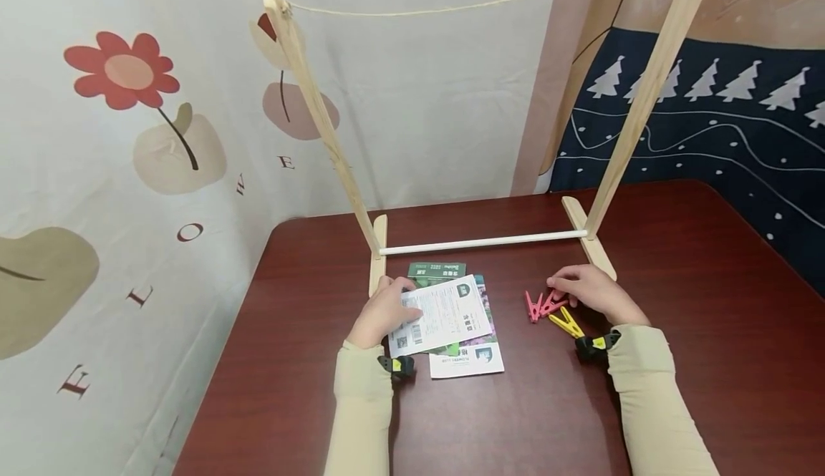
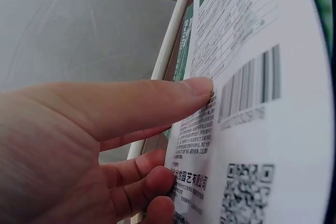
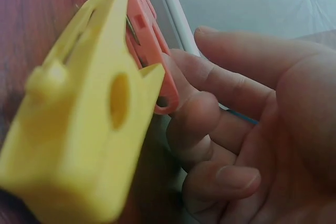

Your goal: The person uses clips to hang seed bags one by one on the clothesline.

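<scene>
My left hand (image 1: 383, 313) pinches the near-left part of a white seed packet (image 1: 445, 311) printed with text, a barcode and a QR code. In the left wrist view the thumb lies on its printed face, while the other fingers curl at its edge. Under it lie a green packet (image 1: 438, 270) and a packet with purple flowers (image 1: 467, 366). To the right, my right hand (image 1: 596, 293) reaches two pink clothespins (image 1: 533, 308). Its fingertips are at the handle end of one pink clothespin (image 3: 149, 40), the thumb held apart. A yellow clothespin (image 1: 567, 323) lies just nearer.
Behind the packets stands a wooden frame: a left post (image 1: 325, 132), a right post (image 1: 651, 96) and a white bottom rod (image 1: 483, 242). A cord (image 1: 412, 13) spans the top. Printed cloth (image 1: 438, 104) hangs behind the dark red table (image 1: 309, 361).
</scene>
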A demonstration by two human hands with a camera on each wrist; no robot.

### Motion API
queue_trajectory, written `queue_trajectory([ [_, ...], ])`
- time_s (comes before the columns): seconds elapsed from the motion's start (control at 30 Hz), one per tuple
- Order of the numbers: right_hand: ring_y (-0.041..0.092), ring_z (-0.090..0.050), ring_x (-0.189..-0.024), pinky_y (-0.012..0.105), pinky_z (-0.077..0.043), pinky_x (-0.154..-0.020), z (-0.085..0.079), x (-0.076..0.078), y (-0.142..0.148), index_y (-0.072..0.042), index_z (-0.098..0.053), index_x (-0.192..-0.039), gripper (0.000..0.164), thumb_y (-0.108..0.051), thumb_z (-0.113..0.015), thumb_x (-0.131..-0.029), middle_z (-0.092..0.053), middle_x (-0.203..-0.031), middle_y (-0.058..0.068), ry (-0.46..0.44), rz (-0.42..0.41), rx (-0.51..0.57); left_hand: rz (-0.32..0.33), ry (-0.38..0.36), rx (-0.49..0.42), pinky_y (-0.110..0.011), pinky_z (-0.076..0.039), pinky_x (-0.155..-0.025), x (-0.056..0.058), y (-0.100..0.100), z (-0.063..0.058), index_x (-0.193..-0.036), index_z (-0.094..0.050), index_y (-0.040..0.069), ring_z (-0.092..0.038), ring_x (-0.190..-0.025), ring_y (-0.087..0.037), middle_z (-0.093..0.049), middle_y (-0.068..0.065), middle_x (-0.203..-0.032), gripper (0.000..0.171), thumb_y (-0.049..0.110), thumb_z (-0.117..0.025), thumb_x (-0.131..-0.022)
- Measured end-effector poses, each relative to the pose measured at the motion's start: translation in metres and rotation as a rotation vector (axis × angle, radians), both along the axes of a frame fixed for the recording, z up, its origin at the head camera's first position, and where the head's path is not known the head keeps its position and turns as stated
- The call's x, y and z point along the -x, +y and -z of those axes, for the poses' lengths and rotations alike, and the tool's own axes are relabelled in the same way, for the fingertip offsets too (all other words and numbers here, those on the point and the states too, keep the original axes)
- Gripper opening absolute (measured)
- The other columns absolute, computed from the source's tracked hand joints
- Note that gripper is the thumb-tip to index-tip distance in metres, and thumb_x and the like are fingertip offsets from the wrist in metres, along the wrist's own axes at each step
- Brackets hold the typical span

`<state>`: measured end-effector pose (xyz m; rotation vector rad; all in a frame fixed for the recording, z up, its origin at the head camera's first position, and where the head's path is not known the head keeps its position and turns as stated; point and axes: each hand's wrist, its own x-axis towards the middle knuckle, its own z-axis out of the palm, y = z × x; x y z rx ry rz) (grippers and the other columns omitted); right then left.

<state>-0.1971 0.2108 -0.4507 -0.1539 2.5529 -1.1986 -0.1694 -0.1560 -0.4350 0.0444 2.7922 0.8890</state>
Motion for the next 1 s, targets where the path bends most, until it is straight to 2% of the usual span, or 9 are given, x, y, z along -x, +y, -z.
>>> queue_trajectory([
  [0.1, 0.020, -0.050, -0.055, 0.031, -0.039, -0.055, 0.000, 0.001, -0.002, -0.008, -0.064, -0.097, 0.032, -0.037, -0.057, -0.086, -0.058, -0.066, 0.004, 0.004, -0.029, 0.003, 0.001, 0.019, 0.004, -0.026, -0.044, -0.054, 0.000, -0.001, 0.001, -0.105, -0.054, 0.012, -0.049, -0.070, -0.019, -0.041, -0.009, -0.103, 0.037, 0.019, -0.072, -0.073],
  [0.2, 0.019, -0.048, -0.054, 0.030, -0.040, -0.052, 0.000, 0.000, -0.003, -0.009, -0.066, -0.097, 0.032, -0.038, -0.056, -0.086, -0.057, -0.064, 0.003, 0.004, -0.062, -0.007, 0.004, 0.033, 0.028, -0.026, -0.043, -0.056, 0.000, -0.002, 0.001, -0.098, -0.054, 0.011, -0.048, -0.072, -0.019, -0.044, -0.006, -0.099, 0.031, 0.019, -0.071, -0.073],
  [0.4, 0.017, -0.046, -0.052, 0.029, -0.040, -0.050, -0.001, -0.001, -0.005, -0.009, -0.069, -0.085, 0.031, -0.036, -0.055, -0.087, -0.058, -0.062, 0.002, 0.016, -0.084, -0.008, 0.027, 0.034, 0.046, -0.027, -0.041, -0.055, 0.003, -0.003, 0.001, -0.094, -0.052, 0.011, -0.049, -0.066, -0.017, -0.050, -0.003, -0.082, 0.026, 0.019, -0.069, -0.076],
  [0.5, 0.018, -0.048, -0.053, 0.030, -0.041, -0.052, -0.002, -0.001, -0.006, -0.007, -0.069, -0.082, 0.032, -0.035, -0.055, -0.087, -0.060, -0.063, 0.003, 0.007, -0.054, 0.016, 0.027, 0.015, 0.029, -0.028, -0.041, -0.054, 0.004, -0.004, 0.000, -0.096, -0.052, 0.012, -0.050, -0.065, -0.017, -0.053, -0.003, -0.078, 0.025, 0.018, -0.068, -0.078],
  [0.67, 0.019, -0.051, -0.056, 0.031, -0.041, -0.058, -0.001, 0.000, -0.008, -0.007, -0.068, -0.086, 0.035, -0.038, -0.054, -0.087, -0.062, -0.069, 0.004, 0.014, 0.000, 0.024, 0.050, 0.021, 0.025, -0.028, -0.042, -0.062, 0.006, -0.006, 0.001, -0.102, -0.059, 0.012, -0.050, -0.073, -0.017, -0.056, -0.004, -0.092, 0.024, 0.018, -0.066, -0.080],
  [0.77, 0.020, -0.052, -0.057, 0.031, -0.040, -0.062, 0.001, 0.000, -0.008, -0.008, -0.068, -0.089, 0.039, -0.044, -0.053, -0.086, -0.062, -0.072, 0.004, 0.024, 0.032, 0.023, 0.078, 0.021, 0.018, -0.028, -0.043, -0.064, 0.006, -0.008, 0.002, -0.100, -0.061, 0.012, -0.049, -0.074, -0.017, -0.054, -0.005, -0.096, 0.021, 0.019, -0.064, -0.081],
  [0.87, 0.020, -0.050, -0.057, 0.031, -0.040, -0.060, 0.003, 0.000, -0.008, -0.007, -0.066, -0.093, 0.041, -0.045, -0.052, -0.086, -0.058, -0.070, 0.005, 0.024, 0.076, 0.047, 0.085, 0.000, -0.008, -0.028, -0.043, -0.063, 0.006, -0.012, 0.000, -0.096, -0.060, 0.012, -0.051, -0.071, -0.016, -0.055, -0.004, -0.091, 0.017, 0.019, -0.063, -0.082],
  [1.0, 0.015, -0.046, -0.054, 0.027, -0.039, -0.051, 0.005, 0.000, -0.006, -0.006, -0.064, -0.097, 0.042, -0.045, -0.054, -0.085, -0.052, -0.065, 0.003, 0.006, 0.158, 0.106, 0.064, -0.024, -0.049, -0.028, -0.043, -0.062, 0.006, -0.016, -0.002, -0.096, -0.057, 0.012, -0.052, -0.068, -0.014, -0.057, -0.001, -0.083, 0.017, 0.021, -0.062, -0.083],
])
